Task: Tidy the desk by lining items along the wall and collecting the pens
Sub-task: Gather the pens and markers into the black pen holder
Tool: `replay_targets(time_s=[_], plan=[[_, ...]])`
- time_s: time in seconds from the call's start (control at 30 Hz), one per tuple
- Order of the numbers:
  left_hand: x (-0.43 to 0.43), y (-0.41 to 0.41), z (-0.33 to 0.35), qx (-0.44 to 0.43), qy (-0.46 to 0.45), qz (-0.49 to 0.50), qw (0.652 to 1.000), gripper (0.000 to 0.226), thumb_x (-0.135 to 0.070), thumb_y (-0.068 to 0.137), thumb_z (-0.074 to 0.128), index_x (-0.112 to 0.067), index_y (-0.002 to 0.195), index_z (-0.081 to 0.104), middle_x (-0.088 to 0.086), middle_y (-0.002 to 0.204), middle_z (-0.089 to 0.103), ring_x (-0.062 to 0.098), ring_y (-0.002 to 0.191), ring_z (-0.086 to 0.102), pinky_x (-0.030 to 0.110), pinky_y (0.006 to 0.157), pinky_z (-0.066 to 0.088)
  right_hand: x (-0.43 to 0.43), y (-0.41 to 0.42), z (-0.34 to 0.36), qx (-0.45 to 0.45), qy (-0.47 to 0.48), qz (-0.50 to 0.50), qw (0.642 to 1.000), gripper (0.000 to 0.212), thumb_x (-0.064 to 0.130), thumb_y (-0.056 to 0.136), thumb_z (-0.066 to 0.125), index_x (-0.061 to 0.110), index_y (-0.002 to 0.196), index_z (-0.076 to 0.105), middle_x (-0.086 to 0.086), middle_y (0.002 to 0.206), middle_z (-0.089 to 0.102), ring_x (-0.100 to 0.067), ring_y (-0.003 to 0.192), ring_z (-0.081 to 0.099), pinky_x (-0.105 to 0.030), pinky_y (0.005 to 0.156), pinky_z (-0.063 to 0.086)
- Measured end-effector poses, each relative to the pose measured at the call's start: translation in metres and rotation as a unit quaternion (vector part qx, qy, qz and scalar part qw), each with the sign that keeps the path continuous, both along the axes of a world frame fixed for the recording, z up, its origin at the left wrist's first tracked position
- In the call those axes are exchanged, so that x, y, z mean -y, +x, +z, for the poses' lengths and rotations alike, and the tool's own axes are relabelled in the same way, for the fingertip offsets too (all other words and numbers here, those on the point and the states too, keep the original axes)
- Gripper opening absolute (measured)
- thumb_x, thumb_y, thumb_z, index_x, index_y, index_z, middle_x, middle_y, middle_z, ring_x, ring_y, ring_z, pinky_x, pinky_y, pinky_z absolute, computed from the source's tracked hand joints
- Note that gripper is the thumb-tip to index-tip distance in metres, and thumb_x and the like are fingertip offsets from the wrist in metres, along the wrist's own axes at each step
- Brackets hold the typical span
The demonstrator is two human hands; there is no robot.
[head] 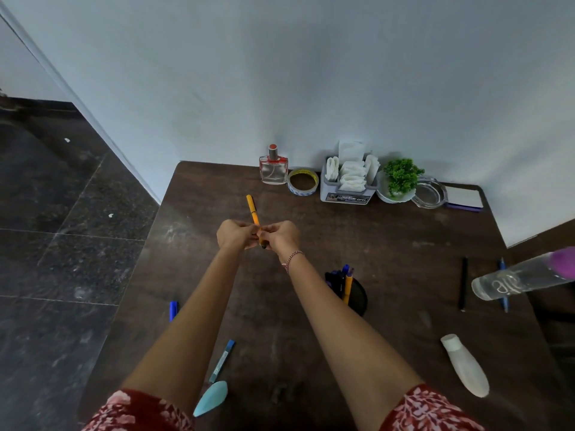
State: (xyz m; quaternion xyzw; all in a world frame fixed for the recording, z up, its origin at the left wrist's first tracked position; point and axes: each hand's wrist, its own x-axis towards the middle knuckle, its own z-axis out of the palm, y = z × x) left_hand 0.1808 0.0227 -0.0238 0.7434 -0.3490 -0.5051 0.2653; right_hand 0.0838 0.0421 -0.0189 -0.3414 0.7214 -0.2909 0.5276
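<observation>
Head view: I'm on the pen-collecting step. My left hand (234,234) and right hand (282,237) both pinch the orange pen (252,211) above the middle of the table (404,244), fingers curled round its slim, smooth barrel. I may be capping it, but I cannot tell. Next it should drop end-first into the black holder (359,297) beside my right forearm, among the pens standing there. A blue pen (173,311) and a thin black pen (463,284) lie loose. The glass perfume (273,168) and round tape roll (302,181) already line the wall.
</observation>
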Motion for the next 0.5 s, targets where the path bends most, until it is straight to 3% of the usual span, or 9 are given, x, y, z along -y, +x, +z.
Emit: replay_targets(time_s=[0.2, 0.33, 0.4, 0.5], plan=[[-0.025, -0.009, 0.022, -0.053, -0.040, 0.035, 0.997, 0.004, -0.004, 0.082, 0.069, 0.000, 0.081, 0.069, 0.010, 0.068, 0.067, 0.011, 0.049, 0.065, 0.024, 0.055, 0.058, -0.028, -0.012, 0.024, -0.020, -0.043, 0.025, 0.999, 0.019, 0.015, 0.083, 0.069, 0.003, 0.098, 0.071, -0.015, 0.093, 0.072, -0.024, 0.086, 0.070, -0.039, 0.079, 0.058], [-0.037, -0.017, 0.028, -0.053, -0.075, 0.029, 0.995, 0.006, -0.006, 0.084, 0.068, 0.000, 0.085, 0.070, 0.015, 0.078, 0.070, 0.019, 0.066, 0.069, 0.030, 0.069, 0.060, -0.034, -0.021, 0.033, -0.050, -0.058, 0.042, 0.996, 0.017, 0.016, 0.082, 0.071, 0.008, 0.096, 0.073, -0.011, 0.088, 0.073, -0.020, 0.081, 0.071, -0.038, 0.077, 0.059], [-0.098, -0.040, 0.064, -0.067, -0.137, 0.022, 0.988, 0.008, -0.006, 0.083, 0.068, 0.002, 0.086, 0.070, 0.013, 0.076, 0.070, 0.020, 0.065, 0.069, 0.031, 0.069, 0.060, -0.089, -0.050, 0.059, -0.048, -0.114, 0.049, 0.991, 0.017, 0.017, 0.082, 0.071, 0.009, 0.096, 0.073, -0.010, 0.089, 0.073, -0.019, 0.080, 0.071, -0.037, 0.077, 0.059], [-0.099, -0.043, 0.067, -0.044, -0.159, 0.013, 0.986, 0.005, -0.011, 0.081, 0.072, -0.008, 0.077, 0.072, 0.010, 0.074, 0.072, 0.020, 0.068, 0.071, 0.036, 0.075, 0.060, -0.091, -0.053, 0.060, -0.067, -0.141, 0.063, 0.986, 0.019, 0.017, 0.082, 0.070, 0.009, 0.099, 0.072, -0.009, 0.094, 0.073, -0.018, 0.083, 0.070, -0.037, 0.078, 0.058]])
